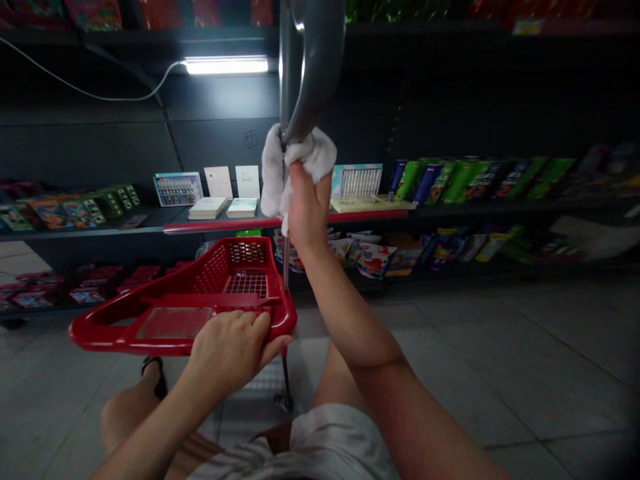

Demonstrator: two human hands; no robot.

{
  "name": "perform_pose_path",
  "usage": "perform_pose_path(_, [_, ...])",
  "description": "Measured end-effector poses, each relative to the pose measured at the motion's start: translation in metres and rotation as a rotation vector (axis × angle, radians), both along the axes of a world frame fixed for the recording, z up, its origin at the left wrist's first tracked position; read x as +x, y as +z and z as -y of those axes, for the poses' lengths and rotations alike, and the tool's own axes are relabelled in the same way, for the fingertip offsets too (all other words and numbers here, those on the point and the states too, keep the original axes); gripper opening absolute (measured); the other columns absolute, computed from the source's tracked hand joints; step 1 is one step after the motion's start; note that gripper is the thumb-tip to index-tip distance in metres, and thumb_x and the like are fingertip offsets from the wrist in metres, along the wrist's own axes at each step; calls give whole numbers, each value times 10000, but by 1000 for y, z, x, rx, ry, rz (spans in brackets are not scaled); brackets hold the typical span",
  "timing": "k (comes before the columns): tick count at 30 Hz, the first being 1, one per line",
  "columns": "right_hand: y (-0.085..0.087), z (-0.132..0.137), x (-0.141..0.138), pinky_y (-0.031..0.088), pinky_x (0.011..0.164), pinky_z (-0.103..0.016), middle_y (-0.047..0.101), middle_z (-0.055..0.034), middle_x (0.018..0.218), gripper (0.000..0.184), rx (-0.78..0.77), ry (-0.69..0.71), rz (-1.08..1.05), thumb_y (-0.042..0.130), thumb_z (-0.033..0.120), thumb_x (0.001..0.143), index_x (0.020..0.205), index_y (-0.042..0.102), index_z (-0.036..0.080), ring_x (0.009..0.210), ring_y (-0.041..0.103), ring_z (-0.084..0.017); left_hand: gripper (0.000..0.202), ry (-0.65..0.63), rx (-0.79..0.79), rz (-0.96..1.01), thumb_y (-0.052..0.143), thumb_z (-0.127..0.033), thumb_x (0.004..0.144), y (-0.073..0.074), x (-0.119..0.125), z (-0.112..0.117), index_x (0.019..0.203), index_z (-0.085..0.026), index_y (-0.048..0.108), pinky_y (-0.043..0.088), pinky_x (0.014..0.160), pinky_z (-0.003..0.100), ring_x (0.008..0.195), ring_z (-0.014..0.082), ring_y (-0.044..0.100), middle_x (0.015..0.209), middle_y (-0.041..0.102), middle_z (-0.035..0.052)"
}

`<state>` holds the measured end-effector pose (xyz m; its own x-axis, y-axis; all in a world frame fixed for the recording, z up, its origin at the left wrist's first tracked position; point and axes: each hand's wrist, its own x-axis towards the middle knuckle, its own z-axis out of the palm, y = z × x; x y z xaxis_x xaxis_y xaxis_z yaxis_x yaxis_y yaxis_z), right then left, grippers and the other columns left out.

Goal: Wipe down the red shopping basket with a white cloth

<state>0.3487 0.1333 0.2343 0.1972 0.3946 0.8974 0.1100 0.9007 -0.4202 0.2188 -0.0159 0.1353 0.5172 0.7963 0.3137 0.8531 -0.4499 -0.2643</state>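
Look at this, the right hand (pixel 307 210) is up high, closed firmly around a fluffy white cloth (pixel 300 160), with the fabric bunched in the fist and pressed against a curved grey metal pole (pixel 311 70)! That pole is smooth and glossy, bending away above the cloth, and a thin stretch of metal shows below the hand, running down past a red plastic cart basket (pixel 250 250) to a small caster (pixel 283 402) on the grey tile floor (pixel 475 360).

Down low, the left hand (pixel 230 350) sits palm down on the near edge of that basket, fingers curled over the moulded plastic in a relaxed grip. The basket tapers to one side, with latticed walls and a grid panel in its base, and it stands just beside the pole.

Behind all this runs dark metal shelving (pixel 90 147) under a bright tube light (pixel 225 65). A red strip (pixel 225 225) lines one shelf edge, near a boxed set of colour tubes (pixel 179 189) and small white books (pixel 207 208). Green and blue packets (pixel 435 183) line up to the right, with glossy printed packets (pixel 373 260) on the shelf below. At the bottom of the view are the person's striped shorts (pixel 320 447) and a black sandal (pixel 154 377).
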Motion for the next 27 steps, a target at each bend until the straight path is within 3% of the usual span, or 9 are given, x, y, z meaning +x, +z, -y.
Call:
perform_pose_path(6, [-113,20,-3,326,1104,-438,510,-128,1219,374,-80,-99,10,370,373,919,1238,445,194,1262,436,-234,512,-14,2,6,303,-573,915,1,-1,-4,741,-182,585,425,547,284,625,209,645,665,660,59])
perform_pose_path(9, [-139,27,10,387,1064,-437,524,-136,1196,341,-52,-170,85,405,349,903,1196,477,191,1192,498,-236,507,-15,3,14,301,-573,915,1,0,-4,745,-186,582,419,538,294,622,217,642,671,660,59])
perform_pose_path(12, [-116,42,28,399,1046,-469,543,-118,1201,292,26,-239,194,473,356,867,1115,536,216,1174,513,-255,497,-15,13,21,310,-568,915,0,1,-4,748,-186,581,414,543,287,622,204,638,673,659,57])
perform_pose_path(15, [-56,55,36,400,1020,-485,580,-47,1187,231,58,-250,372,487,417,857,959,597,241,1161,528,-252,500,-11,11,20,306,-570,916,-1,2,-5,751,-186,581,415,554,284,629,196,638,679,663,57])
perform_pose_path(17, [-15,53,33,396,989,-477,603,14,1112,293,106,-212,568,428,450,874,829,608,224,1157,532,-229,505,1,-3,21,300,-574,916,0,2,-5,757,-187,582,417,558,289,639,203,643,687,669,59])
perform_pose_path(19, [9,41,26,376,987,-495,612,25,919,311,156,-182,682,384,360,886,751,601,183,1055,577,-186,509,13,-16,21,296,-581,914,0,2,-5,760,-191,584,419,553,295,645,215,646,689,670,57])
perform_pose_path(22, [4,21,17,318,1070,-508,511,33,591,227,272,-231,964,472,143,782,564,525,177,769,599,-129,510,14,-22,16,312,-596,904,0,2,-6,755,-193,587,418,546,293,646,222,647,679,666,54])
perform_pose_path(25, [-34,15,13,293,1084,-535,454,29,454,292,327,-329,1297,525,47,681,453,425,201,613,557,-142,512,1,-16,25,337,-606,893,-1,2,-8,749,-186,593,420,546,283,645,218,648,678,668,60])
perform_pose_path(27, [-59,21,12,313,1047,-549,508,18,461,281,299,-327,1366,535,44,680,464,453,203,610,569,-162,512,-5,-12,40,348,-603,892,-1,1,-8,739,-184,598,419,541,282,639,218,650,671,670,65])
